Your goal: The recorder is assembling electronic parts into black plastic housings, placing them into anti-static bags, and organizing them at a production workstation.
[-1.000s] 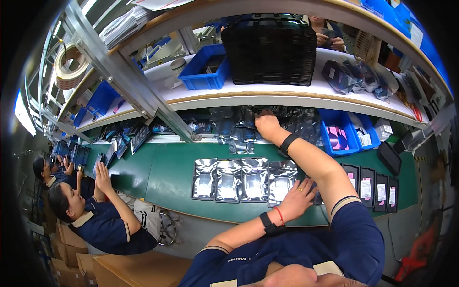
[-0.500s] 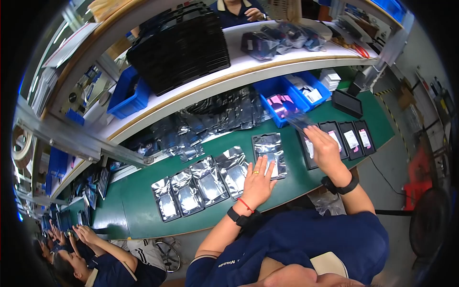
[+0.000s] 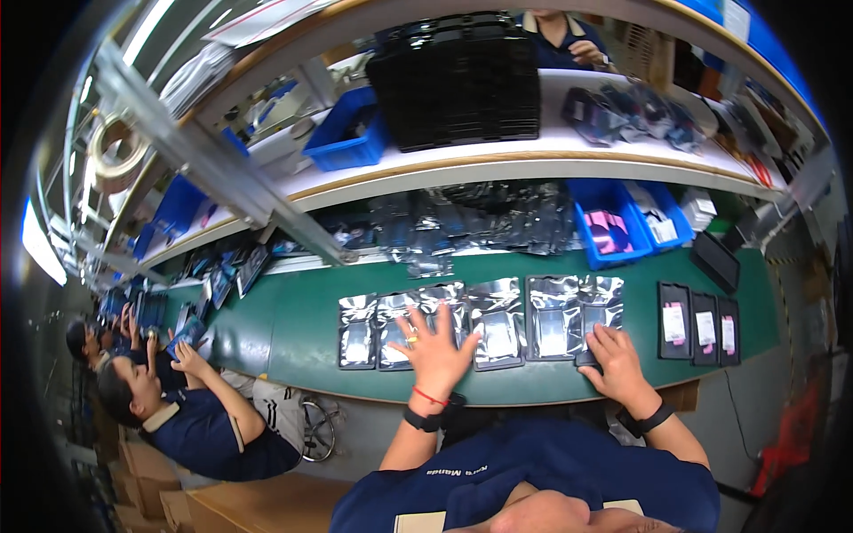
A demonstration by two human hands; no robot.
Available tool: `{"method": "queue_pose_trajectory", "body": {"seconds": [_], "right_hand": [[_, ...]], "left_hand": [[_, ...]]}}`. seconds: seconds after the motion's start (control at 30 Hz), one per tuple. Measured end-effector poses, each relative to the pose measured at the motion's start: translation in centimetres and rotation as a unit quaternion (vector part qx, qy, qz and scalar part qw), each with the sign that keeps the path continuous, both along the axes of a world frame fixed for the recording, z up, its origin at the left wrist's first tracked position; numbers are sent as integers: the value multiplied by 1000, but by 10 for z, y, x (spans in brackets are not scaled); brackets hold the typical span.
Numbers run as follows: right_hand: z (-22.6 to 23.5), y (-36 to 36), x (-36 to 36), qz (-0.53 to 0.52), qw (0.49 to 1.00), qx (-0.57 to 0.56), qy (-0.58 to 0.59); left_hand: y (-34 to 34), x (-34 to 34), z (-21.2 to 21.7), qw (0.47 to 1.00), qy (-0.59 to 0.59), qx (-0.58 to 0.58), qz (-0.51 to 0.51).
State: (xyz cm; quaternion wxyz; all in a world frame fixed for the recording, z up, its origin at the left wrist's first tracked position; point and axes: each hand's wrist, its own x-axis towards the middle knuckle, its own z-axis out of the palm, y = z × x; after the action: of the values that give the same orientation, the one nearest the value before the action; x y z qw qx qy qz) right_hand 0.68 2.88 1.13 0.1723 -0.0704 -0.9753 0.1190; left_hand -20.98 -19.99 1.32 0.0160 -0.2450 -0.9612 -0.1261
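Observation:
A row of several shallow black trays, each with a shiny silvery plastic bag [image 3: 554, 320] lying on it, runs along the front of the green bench [image 3: 302, 311]. My left hand [image 3: 437, 348] is spread flat over the left part of this row, fingers apart and holding nothing. At the row's right end, my right hand [image 3: 619, 366] rests its fingers on the near part of the last bag [image 3: 604, 298] and its tray, with the thumb apart. Further right lie three black trays [image 3: 673, 302] with white labels and pink pieces, uncovered by bags.
Blue bins [image 3: 613, 259] hold pink pieces and white labels at the back. Many silvery bags [image 3: 480, 222] are heaped under the shelf [image 3: 444, 171]. A black tray stack [image 3: 453, 89] stands on that shelf. An empty black tray [image 3: 715, 262] leans right. Co-workers [image 3: 213, 409] sit left; another stands behind the shelf.
My right hand has brought a bag from near the bins onto a labelled tray, now at the row's right end. My left hand has shifted left along the row. The view has turned.

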Motion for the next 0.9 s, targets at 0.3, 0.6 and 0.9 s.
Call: {"method": "queue_pose_trajectory", "body": {"seconds": [0.3,0.6,0.9], "right_hand": [[-4,-91,-109,127,990,27,-63],[20,-62,-107,62,987,-106,102],[22,159,123,-424,895,53,-130]], "left_hand": [[-159,-101,-27,985,-98,2,141],[-221,-175,-37,985,15,-93,147],[-46,-146,32,935,28,72,-345]]}}
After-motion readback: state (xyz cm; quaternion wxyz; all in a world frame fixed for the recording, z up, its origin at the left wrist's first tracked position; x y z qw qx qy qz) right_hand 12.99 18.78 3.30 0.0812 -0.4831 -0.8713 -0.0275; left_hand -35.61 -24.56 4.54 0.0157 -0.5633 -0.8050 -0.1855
